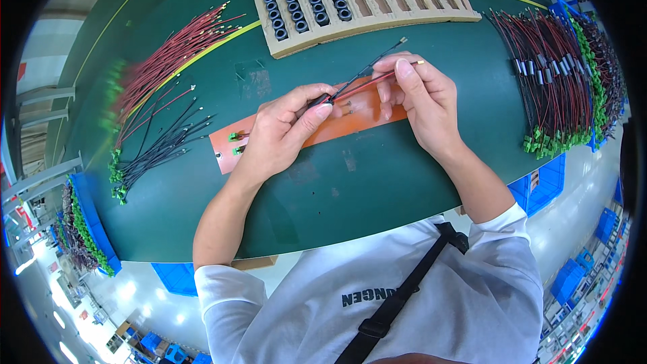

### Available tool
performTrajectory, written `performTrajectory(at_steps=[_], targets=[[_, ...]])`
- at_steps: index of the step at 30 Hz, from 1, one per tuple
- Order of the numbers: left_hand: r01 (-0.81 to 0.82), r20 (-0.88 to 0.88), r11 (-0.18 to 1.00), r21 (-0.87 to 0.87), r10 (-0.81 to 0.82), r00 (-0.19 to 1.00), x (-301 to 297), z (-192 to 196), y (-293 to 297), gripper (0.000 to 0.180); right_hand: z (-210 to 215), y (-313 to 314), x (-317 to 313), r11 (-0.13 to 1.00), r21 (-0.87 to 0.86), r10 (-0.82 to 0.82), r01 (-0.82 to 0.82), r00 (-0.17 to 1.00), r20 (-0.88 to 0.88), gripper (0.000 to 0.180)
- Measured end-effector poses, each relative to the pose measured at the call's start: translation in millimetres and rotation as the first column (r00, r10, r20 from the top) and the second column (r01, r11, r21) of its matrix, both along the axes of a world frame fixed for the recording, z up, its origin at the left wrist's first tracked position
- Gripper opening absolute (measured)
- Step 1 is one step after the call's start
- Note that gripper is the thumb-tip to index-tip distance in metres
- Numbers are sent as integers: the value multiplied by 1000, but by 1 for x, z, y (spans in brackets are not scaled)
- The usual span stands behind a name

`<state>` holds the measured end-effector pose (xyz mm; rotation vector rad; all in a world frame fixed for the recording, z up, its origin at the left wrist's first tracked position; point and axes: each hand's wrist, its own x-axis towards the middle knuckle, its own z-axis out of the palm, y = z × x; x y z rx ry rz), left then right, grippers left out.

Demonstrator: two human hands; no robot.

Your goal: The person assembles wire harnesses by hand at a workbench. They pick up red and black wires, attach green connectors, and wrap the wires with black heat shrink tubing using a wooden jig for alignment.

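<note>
Over the middle of the green table, my left hand (276, 128) is closed, with thumb and forefinger pinching a black wire (357, 75) and a red wire (366, 84) beside a small dark piece, mostly hidden by the fingers. The black wire sticks up to the right, its tip free. My right hand (426, 98) pinches the red wire close to its metal tip. Beneath both hands lies a long orange board (317, 136). Two green connectors (237, 137) sit at its left end, and my hands cover parts of it.
A cardboard tray (377, 23) at the back holds rows of black ring-shaped cores (291, 1). Red wires (182, 47) and black wires (162, 138) with green connectors lie at left. Bundled wires (552, 74) with grey cylinders lie at right. Blue bins (539, 185) stand below the table edge.
</note>
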<state>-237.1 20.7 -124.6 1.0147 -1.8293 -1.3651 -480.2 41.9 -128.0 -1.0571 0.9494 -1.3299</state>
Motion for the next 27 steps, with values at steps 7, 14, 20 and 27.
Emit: performTrajectory(at_steps=[7, 14, 20, 27], targets=[[46, 18, 998, -47, -45, 999, 1, 1, -2, 29, 6, 4, 5, 978, -29, 204, -205, 930, 306, 33], [117, -6, 993, -17, -117, 993, 0, 6, 0, 28, 1, -5, 1, 973, 162, 97, -167, 925, 368, 33], [91, -42, 996, 9, -90, 995, 5, 2, 2, 26, 6, -8, -1, 977, 87, 146, -194, 910, 388, 36], [53, -169, 994, 94, -36, 985, 8, -4, 0, 27, 4, -8, 0, 942, 304, -76, -139, 797, 599, 33]])
